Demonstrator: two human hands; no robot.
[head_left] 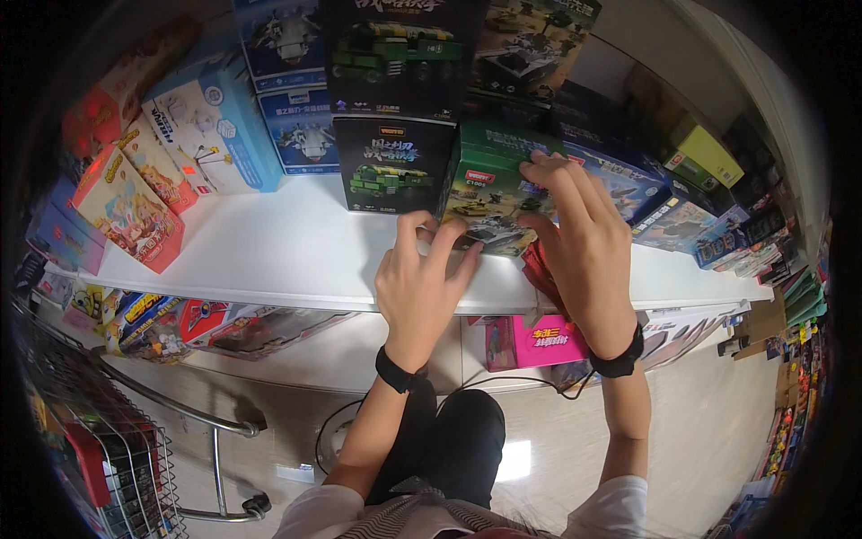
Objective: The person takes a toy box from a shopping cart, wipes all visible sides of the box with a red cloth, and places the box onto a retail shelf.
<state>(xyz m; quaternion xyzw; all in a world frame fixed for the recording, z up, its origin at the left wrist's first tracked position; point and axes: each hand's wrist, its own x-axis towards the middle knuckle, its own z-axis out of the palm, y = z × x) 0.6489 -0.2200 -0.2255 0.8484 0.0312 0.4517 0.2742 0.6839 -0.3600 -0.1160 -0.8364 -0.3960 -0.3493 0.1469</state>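
Observation:
A green toy model box (495, 195) with tank pictures stands on the white shelf (296, 249), between my hands. My left hand (421, 276) has its fingers and thumb at the box's lower left corner. On the other side, my right hand (582, 242) holds the box by its upper right edge, thumb against the front. A red cloth (544, 276) hangs below my right palm, partly hidden by it. Directly left of the green box is a black box with a green truck picture (390, 168), with another one above it.
Blue ship boxes (296, 131), a light blue box (215, 128) and a red-and-cream box (131, 209) stand to the left. More boxes (616, 175) line the right. Below sits a pink box (549, 340). A wire shopping cart (135, 465) stands lower left, near a metal rail (215, 471).

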